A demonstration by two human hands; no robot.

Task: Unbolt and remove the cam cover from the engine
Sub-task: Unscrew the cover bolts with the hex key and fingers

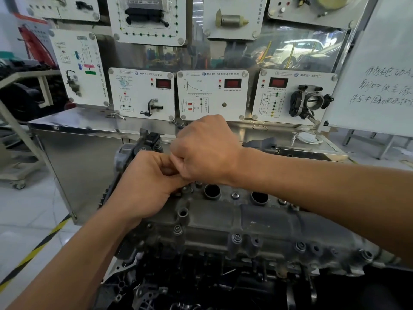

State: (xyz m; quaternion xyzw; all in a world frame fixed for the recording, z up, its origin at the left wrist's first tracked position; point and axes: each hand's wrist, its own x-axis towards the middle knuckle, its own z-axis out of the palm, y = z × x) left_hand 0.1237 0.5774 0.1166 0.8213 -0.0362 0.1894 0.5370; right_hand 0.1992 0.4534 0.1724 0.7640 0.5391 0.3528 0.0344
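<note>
R hand (205, 151) and L hand (145, 182) meet, thumb against fingers, both w/ fingers curled. What sits between them is hidden, so cannot tell the grip. Both are over the far-left end of the cam cover (245, 217), which sits atop the engine (201, 283), lower centre. R forearm crosses the cover's right half; near edge unobstructed. Two plug wells (212, 191) just right of the hands, dark inside, contents not visible. Bolts (237, 238) seated along near edge. Behind: steel desk (78, 123) w/ trainer panels (212, 95); whiteboard (380, 63) at right. Striped tape (42, 242) on floor (26, 209), left.
</note>
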